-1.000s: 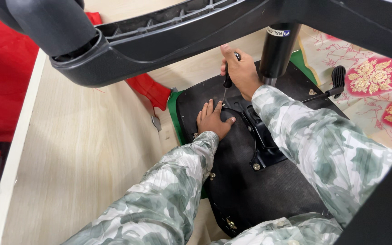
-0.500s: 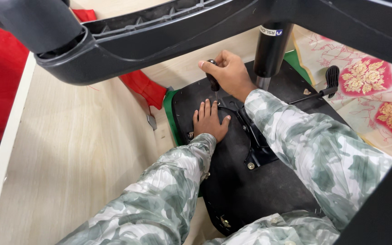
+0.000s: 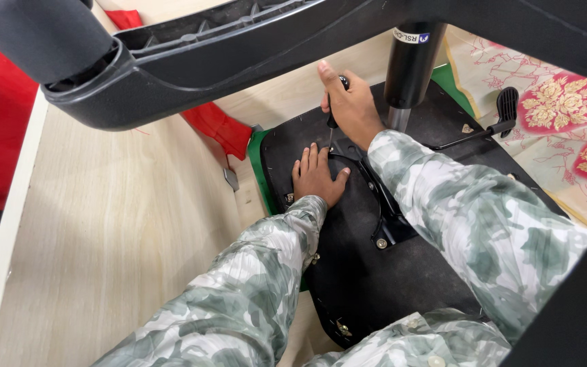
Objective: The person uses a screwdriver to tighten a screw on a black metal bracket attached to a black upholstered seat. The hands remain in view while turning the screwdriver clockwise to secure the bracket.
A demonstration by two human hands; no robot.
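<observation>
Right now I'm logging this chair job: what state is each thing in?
Right hand: gripping the screwdriver, held upright, tip down.
Left hand: flat on the seat underside, fingers spread.
Seat: upside down on the table.
Gas cylinder: standing up from the seat.
Lever: attached, sticking out sideways.

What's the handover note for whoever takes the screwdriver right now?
Right hand: gripping a black-handled screwdriver, upright, tip down near the front of the metal bracket.
Left hand: flat on the black chair seat underside, fingers beside the tip.
Seat lies upside down on the wooden table, gas cylinder standing up.
Done: one bracket screw looks seated.
Left: the screw under the tip; its state is hidden.
</observation>
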